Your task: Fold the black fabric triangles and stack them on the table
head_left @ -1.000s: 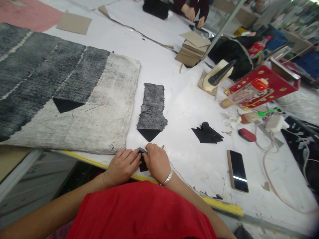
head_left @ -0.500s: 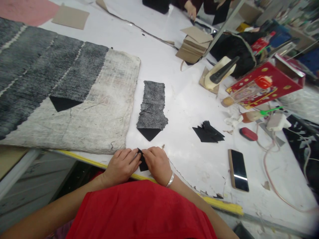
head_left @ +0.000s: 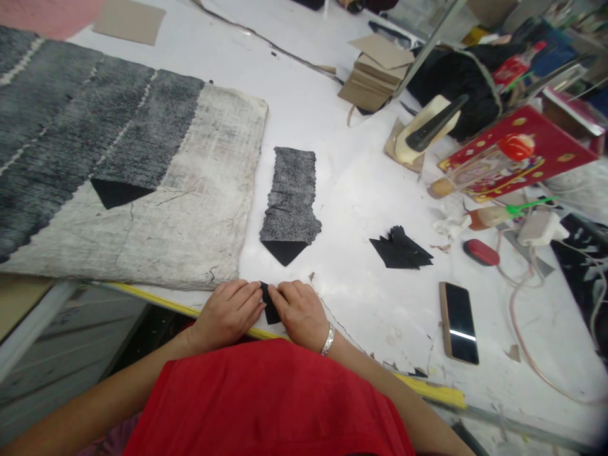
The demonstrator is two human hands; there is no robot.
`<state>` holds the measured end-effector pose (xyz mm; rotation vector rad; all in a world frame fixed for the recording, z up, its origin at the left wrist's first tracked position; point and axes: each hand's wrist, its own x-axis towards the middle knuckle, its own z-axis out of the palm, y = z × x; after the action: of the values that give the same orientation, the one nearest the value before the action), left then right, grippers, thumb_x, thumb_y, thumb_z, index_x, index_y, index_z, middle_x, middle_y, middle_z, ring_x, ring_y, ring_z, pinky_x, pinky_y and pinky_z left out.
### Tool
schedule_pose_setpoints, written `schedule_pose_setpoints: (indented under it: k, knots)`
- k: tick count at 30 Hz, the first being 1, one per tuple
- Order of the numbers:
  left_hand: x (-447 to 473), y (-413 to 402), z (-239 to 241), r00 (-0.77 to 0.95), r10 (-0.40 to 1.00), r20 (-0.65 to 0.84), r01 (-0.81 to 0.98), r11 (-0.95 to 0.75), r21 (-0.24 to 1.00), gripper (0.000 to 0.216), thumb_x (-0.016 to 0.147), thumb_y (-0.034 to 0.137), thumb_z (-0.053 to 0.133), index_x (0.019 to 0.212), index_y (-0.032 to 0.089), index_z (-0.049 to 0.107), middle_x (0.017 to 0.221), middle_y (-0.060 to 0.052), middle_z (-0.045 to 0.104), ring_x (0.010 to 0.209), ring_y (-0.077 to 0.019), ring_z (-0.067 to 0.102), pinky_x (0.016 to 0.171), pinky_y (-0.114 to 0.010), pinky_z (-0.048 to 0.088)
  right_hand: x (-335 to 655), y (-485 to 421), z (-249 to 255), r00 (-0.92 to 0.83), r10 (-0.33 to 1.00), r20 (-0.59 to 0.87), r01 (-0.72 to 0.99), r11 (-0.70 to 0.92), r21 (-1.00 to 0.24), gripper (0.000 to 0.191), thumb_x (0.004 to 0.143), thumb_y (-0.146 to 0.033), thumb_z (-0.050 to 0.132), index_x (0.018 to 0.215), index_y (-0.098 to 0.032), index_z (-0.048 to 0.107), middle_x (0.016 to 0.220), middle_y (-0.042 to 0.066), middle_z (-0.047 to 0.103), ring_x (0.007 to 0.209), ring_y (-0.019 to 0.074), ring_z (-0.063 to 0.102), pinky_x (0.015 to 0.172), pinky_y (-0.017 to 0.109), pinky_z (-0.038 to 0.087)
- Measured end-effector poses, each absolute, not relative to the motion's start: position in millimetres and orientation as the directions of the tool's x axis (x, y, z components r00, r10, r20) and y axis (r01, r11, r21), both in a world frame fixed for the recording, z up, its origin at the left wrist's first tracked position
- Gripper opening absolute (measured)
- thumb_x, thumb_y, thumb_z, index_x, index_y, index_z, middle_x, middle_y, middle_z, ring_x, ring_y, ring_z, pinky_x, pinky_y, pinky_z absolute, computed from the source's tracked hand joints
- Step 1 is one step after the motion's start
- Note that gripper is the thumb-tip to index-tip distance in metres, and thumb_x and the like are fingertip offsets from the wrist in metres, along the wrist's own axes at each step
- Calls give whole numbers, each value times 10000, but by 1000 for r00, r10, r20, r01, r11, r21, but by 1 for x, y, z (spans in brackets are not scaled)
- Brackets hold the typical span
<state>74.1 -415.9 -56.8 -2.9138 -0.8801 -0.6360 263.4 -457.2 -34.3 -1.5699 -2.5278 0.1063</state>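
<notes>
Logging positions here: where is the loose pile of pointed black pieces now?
In the head view, the pile lies right of centre on the white tabletop, between the speckled grey rectangular strip at left and the black-screened phone at lower right.

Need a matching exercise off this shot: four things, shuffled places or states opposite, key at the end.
Things
1. Right hand
2. Phone
3. Grey strip
4. Pile of black pieces

Places and states
A. Dark, with a bright streak across it
B. Between the grey strip and the red case
C. Touching a small black piece, with a bracelet
D. Ends in a black triangle

Pairs: 1-C, 2-A, 3-D, 4-B
</notes>
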Motion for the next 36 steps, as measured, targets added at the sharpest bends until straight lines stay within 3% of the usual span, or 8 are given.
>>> schedule_pose_setpoints:
  k: [6,12,22,27,30,36]
  knots:
    - [75,-415,-54,729,528,435,567,-822,48,217,823,299,550,933,116,591,938,-121,603,894,-220,548,793,-355,462,263,-457,-36,-454,888,71,876,459,-148,314,902,-204,454,1200,-124,515,929,97,545,812,218,433,671,353,343]
    - [74,-414,-49,761,541,359,580,-815,-2,404,818,382,559,1139,136,557,908,-99,589,860,-225,544,777,-355,458,263,-457,-35,-452,891,35,876,451,-169,333,905,-205,451,1224,-125,500,931,103,546,819,223,439,673,359,362]
    - [70,-411,-41,739,585,335,622,-783,-4,451,815,442,548,1069,71,586,959,-148,600,901,-249,552,814,-371,464,265,-455,-34,-446,894,47,877,447,-175,307,907,-206,456,1198,-146,532,944,96,556,804,215,443,676,342,369]
    - [77,-418,-50,734,470,491,519,-854,41,351,823,263,554,1123,82,532,1049,-133,627,983,-222,570,862,-336,470,264,-455,-36,-422,904,75,878,428,-213,265,913,-203,454,1147,-154,567,913,87,555,795,204,443,693,327,375]
    - [85,-423,-57,745,435,506,469,-881,67,318,822,156,502,1131,84,525,1021,-119,650,939,-196,601,845,-315,484,270,-458,-39,-422,901,100,865,433,-253,246,926,-198,428,1106,-151,589,894,83,560,797,195,449,715,320,386]
    - [86,-422,-57,747,454,486,473,-876,91,341,825,165,510,1155,79,515,987,-114,662,903,-200,620,815,-312,492,292,-475,-43,-469,871,146,825,491,-280,298,940,-202,384,1178,-127,548,913,94,569,814,189,473,727,326,407]
